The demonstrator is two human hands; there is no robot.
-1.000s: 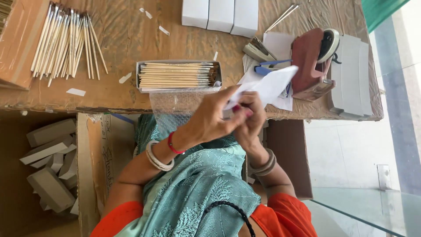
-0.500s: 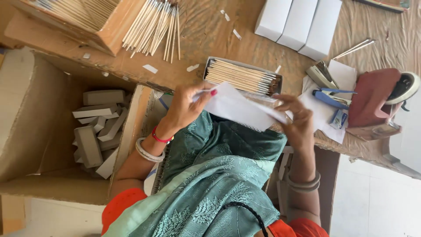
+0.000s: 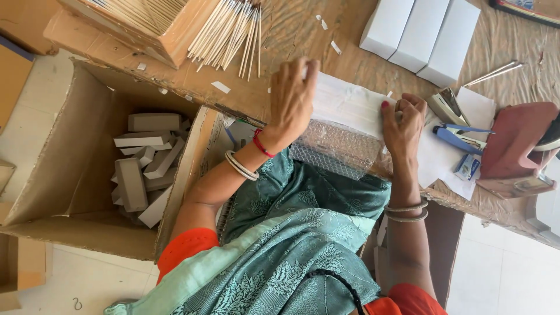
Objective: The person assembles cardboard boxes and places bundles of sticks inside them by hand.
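Nearest: lap in teal patterned cloth, table edge running diagonally just beyond it. A strip of bubble wrap hangs over that near edge between the forearms.

Left hand lies palm down, fingers spread flat, pressing the left part of a white paper sheet. Right hand pinches the sheet's right edge, fingers curled narrow. The sheet lies flat on the brown table, its near side over the bubble wrap.

Open room: bare tabletop between the sheet and the far row of boxes; crowded to the right.

Left, below table level: open cardboard carton holding a loose heap of small grey-white boxes.

Right of the sheet: blue stapler on white papers, then a dark red case.

Far: three plain white oblong boxes side by side; far left, a bundle of pale thin sticks beside a cardboard tray of the same.

Versus half a second ago: the sheet was held up off the table; now it is laid down, left hand on top of it.
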